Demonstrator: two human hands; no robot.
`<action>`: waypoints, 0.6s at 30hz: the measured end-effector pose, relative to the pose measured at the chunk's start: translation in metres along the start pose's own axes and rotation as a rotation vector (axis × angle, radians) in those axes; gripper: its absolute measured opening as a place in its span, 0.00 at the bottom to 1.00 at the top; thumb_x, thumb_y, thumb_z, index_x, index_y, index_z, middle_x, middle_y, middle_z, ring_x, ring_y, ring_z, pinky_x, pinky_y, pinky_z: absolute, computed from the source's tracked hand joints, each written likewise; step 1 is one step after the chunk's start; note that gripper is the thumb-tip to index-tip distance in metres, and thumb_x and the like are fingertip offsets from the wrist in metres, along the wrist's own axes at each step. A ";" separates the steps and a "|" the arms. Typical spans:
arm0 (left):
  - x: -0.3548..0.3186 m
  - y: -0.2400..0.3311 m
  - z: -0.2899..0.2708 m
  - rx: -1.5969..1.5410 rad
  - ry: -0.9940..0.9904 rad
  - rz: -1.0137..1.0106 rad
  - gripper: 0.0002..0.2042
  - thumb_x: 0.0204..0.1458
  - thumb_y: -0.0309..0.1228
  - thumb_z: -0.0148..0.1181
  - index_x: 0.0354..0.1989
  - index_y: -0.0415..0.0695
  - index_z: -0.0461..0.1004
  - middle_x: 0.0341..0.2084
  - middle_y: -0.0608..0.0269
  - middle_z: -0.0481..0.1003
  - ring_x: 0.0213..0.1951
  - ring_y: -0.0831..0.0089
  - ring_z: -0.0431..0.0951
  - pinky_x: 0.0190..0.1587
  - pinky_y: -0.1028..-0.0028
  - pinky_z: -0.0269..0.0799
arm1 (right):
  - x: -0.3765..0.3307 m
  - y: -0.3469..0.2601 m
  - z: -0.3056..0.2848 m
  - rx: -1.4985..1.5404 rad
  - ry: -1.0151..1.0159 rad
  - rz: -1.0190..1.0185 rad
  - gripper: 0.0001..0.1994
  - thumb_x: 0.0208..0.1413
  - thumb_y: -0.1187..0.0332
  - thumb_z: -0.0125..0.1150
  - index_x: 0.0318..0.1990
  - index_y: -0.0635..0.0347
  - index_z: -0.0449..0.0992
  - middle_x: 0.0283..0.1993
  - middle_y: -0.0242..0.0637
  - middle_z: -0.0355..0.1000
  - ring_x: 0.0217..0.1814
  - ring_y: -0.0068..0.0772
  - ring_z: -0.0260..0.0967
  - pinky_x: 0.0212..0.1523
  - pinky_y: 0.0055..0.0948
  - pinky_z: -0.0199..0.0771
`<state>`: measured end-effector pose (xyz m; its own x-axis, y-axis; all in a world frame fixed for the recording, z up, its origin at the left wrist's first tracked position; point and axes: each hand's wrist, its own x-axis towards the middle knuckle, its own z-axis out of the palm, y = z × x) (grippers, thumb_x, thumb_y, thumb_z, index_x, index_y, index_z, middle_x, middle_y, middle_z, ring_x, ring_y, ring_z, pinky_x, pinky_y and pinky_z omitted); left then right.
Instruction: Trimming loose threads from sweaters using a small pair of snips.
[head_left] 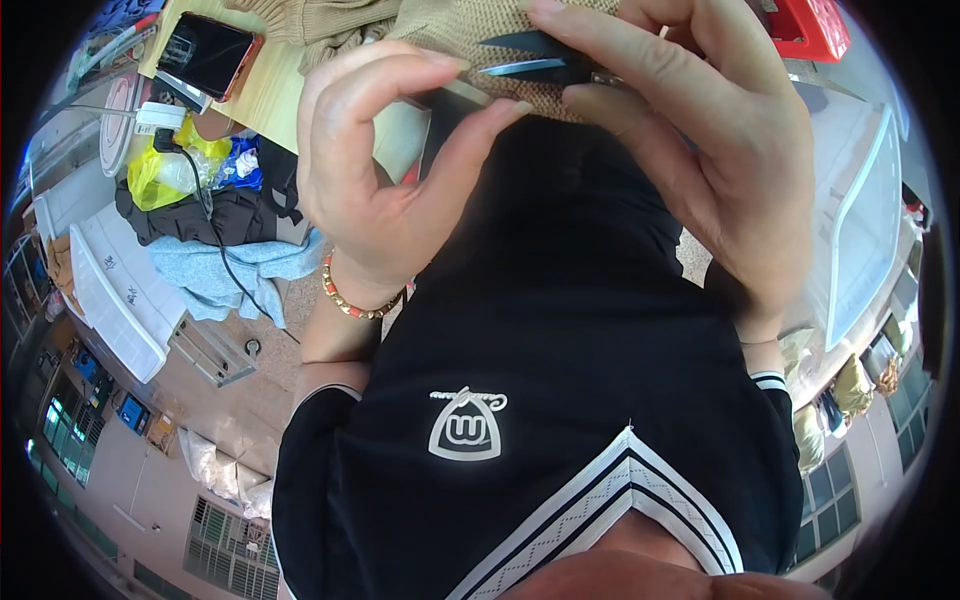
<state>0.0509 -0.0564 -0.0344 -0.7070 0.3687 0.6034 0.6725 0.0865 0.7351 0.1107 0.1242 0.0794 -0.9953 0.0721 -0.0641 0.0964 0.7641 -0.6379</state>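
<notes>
Tan knitted fabric (470, 25) lies at the top of the view, partly behind both hands. In my right hand (725, 140) is a small pair of thread snips (525, 69), gripped between thumb and fingers. The two dark blades stand apart and point left, over the knit. My left hand (365, 175), with a red and gold bracelet at its wrist, is just left of the blade tips. Its thumb and index finger are curved toward each other with a gap between them, and I see nothing held there. The fabric's far part is cut off by the frame.
At the upper left, a phone (208, 55) rests on a light wooden table (275, 85). Below it are a yellow plastic bag (155, 180), a black cable (225, 255) and light blue cloth (230, 270). White bins (115, 290) flank me; a red plastic container (815, 30) is upper right.
</notes>
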 end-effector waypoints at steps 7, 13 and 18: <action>-0.004 -0.007 0.000 0.005 -0.003 0.108 0.22 0.35 0.21 0.76 0.41 0.42 0.74 0.35 0.62 0.75 0.38 0.68 0.75 0.40 0.75 0.72 | -0.007 0.011 0.016 -0.215 0.102 -0.202 0.19 0.41 0.71 0.75 0.44 0.60 0.81 0.32 0.31 0.62 0.27 0.24 0.63 0.22 0.22 0.61; -0.007 -0.014 0.005 -0.072 0.024 0.115 0.24 0.35 0.22 0.77 0.42 0.42 0.72 0.36 0.61 0.75 0.38 0.68 0.75 0.40 0.75 0.72 | -0.009 0.012 0.019 -0.309 0.132 -0.262 0.19 0.40 0.73 0.75 0.44 0.59 0.82 0.32 0.31 0.63 0.26 0.23 0.63 0.22 0.21 0.62; -0.008 -0.015 0.008 -0.068 0.047 0.155 0.24 0.35 0.22 0.77 0.42 0.43 0.72 0.36 0.60 0.74 0.38 0.68 0.76 0.39 0.75 0.73 | -0.012 0.020 0.015 -0.132 0.100 -0.343 0.23 0.43 0.78 0.69 0.51 0.60 0.79 0.36 0.34 0.65 0.32 0.27 0.63 0.32 0.22 0.63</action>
<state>0.0477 -0.0537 -0.0528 -0.6068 0.3290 0.7236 0.7587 -0.0316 0.6506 0.1248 0.1290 0.0559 -0.9656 -0.1450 0.2158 -0.2374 0.8303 -0.5042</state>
